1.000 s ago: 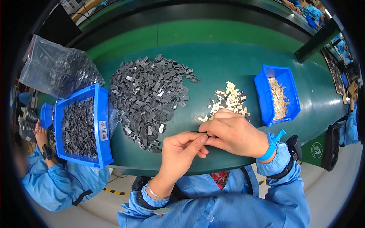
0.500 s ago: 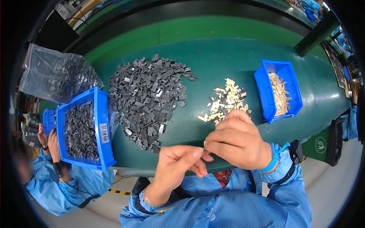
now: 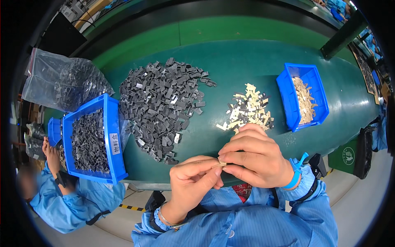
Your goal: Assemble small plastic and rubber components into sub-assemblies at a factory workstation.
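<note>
My left hand (image 3: pixel 193 177) and my right hand (image 3: pixel 257 158) meet above the near edge of the green table. Pinched between their fingertips is a small cream-coloured piece (image 3: pixel 222 163), mostly covered by the fingers. Both hands are closed on it. Just beyond my right hand lies a pile of small cream and black pieces (image 3: pixel 249 108). Farther left spreads a large heap of small dark grey plastic parts (image 3: pixel 162 105). To the right of the cream pile stands a blue bin (image 3: pixel 288 96) with light tan pieces (image 3: pixel 304 99) in it.
A larger blue bin (image 3: pixel 116 136) full of dark parts stands at the left, beside a clear plastic bag (image 3: pixel 49 82) of dark parts. Another person in a blue sleeve (image 3: pixel 61 206) works at far left. A dark post (image 3: pixel 343 37) rises at the far right.
My left thumb and fingers have closed with the right fingertips on the small cream piece, which now shows more between them. The co-worker's hands at far left have shifted.
</note>
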